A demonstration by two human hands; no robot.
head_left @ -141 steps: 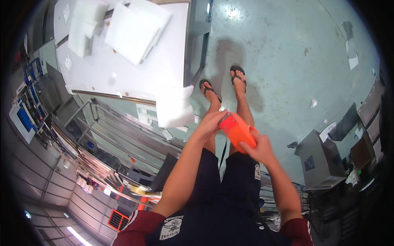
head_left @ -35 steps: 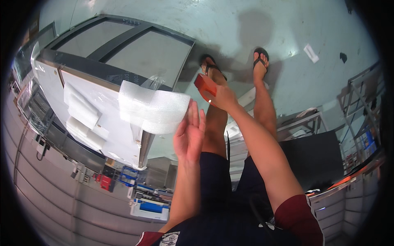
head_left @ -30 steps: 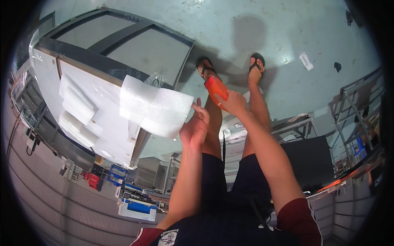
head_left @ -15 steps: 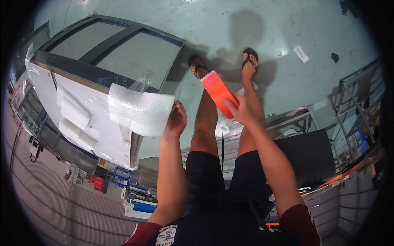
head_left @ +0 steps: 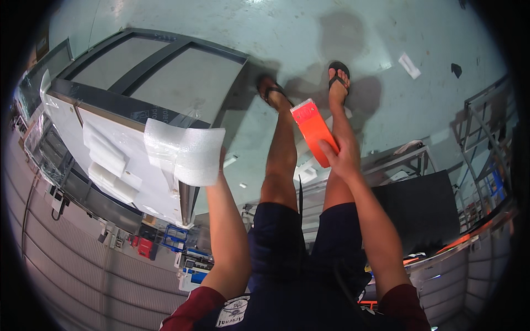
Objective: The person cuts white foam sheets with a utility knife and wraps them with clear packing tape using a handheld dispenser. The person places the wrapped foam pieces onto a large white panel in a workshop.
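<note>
My right hand [head_left: 346,159] is closed around an orange tape dispenser [head_left: 314,129], its toothed cutting end pointing up and left. My left hand [head_left: 222,160] is behind the right edge of a white foam sheet [head_left: 201,151]; only a sliver of it shows and its fingers are hidden. The foam sheet hangs at the near corner of a large wrapped panel unit [head_left: 141,121], with clear tape [head_left: 193,115] over its upper edge. More folded white foam pieces [head_left: 107,154] lie against the unit's white side.
My sandalled feet [head_left: 339,83] stand on the pale green floor [head_left: 397,33]. White and black scraps [head_left: 409,65] lie at the far right. Metal frames [head_left: 480,127] and a dark panel [head_left: 417,212] are on the right, with a red machine [head_left: 146,247] at lower left.
My left hand has moved left, behind the foam sheet, whose right side has shifted slightly left. My right hand has moved a little to the right with the tape dispenser, which now stands more upright.
</note>
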